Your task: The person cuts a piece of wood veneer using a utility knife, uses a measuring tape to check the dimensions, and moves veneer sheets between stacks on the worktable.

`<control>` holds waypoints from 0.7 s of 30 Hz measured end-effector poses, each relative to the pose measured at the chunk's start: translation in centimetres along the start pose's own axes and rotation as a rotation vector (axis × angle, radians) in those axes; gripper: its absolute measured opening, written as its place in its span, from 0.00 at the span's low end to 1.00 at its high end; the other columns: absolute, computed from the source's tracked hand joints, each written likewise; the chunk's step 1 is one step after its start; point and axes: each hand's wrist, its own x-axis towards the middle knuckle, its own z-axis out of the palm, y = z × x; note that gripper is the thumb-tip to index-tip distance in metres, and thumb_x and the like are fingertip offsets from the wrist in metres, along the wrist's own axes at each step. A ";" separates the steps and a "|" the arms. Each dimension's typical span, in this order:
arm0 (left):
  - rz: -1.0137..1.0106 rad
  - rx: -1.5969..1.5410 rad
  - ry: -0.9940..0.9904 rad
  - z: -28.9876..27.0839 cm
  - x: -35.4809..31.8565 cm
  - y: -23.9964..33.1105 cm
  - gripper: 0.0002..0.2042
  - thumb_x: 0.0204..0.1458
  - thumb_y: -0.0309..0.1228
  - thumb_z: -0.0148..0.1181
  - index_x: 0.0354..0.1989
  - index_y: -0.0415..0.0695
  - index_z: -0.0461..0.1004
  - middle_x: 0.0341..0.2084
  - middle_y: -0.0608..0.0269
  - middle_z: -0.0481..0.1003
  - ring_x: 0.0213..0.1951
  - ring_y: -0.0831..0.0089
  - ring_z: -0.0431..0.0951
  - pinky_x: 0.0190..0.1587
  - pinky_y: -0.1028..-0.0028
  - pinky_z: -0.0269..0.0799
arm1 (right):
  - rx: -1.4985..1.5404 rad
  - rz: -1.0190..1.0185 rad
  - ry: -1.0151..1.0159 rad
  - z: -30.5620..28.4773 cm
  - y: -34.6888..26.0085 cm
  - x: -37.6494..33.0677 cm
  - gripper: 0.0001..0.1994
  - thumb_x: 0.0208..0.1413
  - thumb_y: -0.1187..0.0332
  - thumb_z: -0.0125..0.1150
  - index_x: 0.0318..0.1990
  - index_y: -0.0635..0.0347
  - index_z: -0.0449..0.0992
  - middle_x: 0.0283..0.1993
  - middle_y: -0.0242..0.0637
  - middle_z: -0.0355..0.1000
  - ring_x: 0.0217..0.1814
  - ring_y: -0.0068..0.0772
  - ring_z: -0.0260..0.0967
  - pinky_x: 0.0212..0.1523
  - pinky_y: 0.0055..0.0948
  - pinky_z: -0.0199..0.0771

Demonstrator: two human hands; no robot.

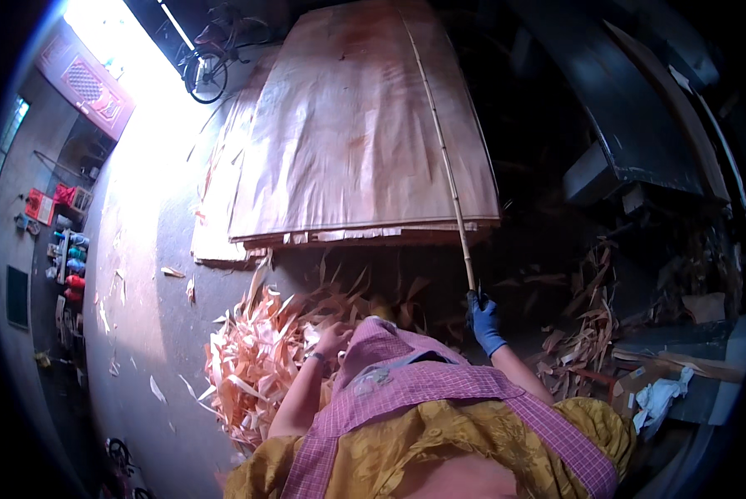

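"Pole (444,156) first: where is it?"

"Over the stack (340,141) of thin, pinkish-tan sheets. It runs lengthwise along the right side of the stack, thin and jointed like bamboo, and its near end sticks out past the front edge."

"Who has that near end?"

"The person's right hand (483,321), in a blue glove (491,329) with darker fingers. It's closed round the pole, just in front of the stack."

"And the left hand (333,339)?"

"Bare, with a dark band (318,357) at the wrist. It's close by the checked purple apron (431,382), next to the heap of curled strips (252,358). The fingers are too unclear for me to tell whether they grip anything."

"How does the stack lie?"

"Flat and low, the top sheet rippled, the front edges ragged. More sheets jut out underneath on the left."

"What's around it?"

"Loose scraps on the grey floor (132,283) to the left, in bright light from the doorway. A bicycle (206,75) stands near the stack's far left corner. Over on the right, a big dark machine (639,108), and lower down, a white cloth (662,399) beside some cardboard (635,382)."
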 end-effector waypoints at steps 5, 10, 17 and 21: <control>0.236 0.024 -0.139 1.7 12.7 7.8 0.15 0.56 0.34 0.60 0.48 0.39 0.73 0.42 0.58 0.78 0.42 0.71 0.78 0.47 0.72 0.72 | -0.020 -0.092 0.012 4.6 -4.3 7.5 0.17 0.61 0.54 0.57 0.25 0.55 0.71 0.14 0.28 0.65 0.13 0.22 0.61 0.16 0.29 0.57; 0.280 -0.036 -0.352 2.7 22.3 18.0 0.16 0.59 0.37 0.58 0.48 0.39 0.72 0.41 0.61 0.77 0.44 0.74 0.77 0.48 0.74 0.72 | -0.061 -0.017 0.046 8.9 -10.2 14.6 0.19 0.61 0.52 0.56 0.24 0.55 0.71 0.13 0.29 0.64 0.13 0.24 0.62 0.17 0.30 0.58; -0.273 -1.151 -0.883 1.5 29.2 30.1 0.22 0.60 0.54 0.48 0.51 0.51 0.71 0.38 0.64 0.78 0.37 0.65 0.79 0.38 0.63 0.74 | -0.401 -0.608 0.000 13.5 -10.9 24.0 0.18 0.60 0.60 0.56 0.53 0.60 0.73 0.44 0.52 0.75 0.47 0.57 0.72 0.48 0.40 0.72; -0.427 -1.008 -0.487 1.5 35.6 27.5 0.21 0.60 0.53 0.49 0.40 0.45 0.76 0.20 0.68 0.73 0.19 0.76 0.71 0.21 0.75 0.65 | -0.516 -0.364 0.034 12.8 -8.9 33.1 0.21 0.57 0.60 0.58 0.54 0.63 0.69 0.51 0.53 0.71 0.50 0.56 0.70 0.49 0.44 0.71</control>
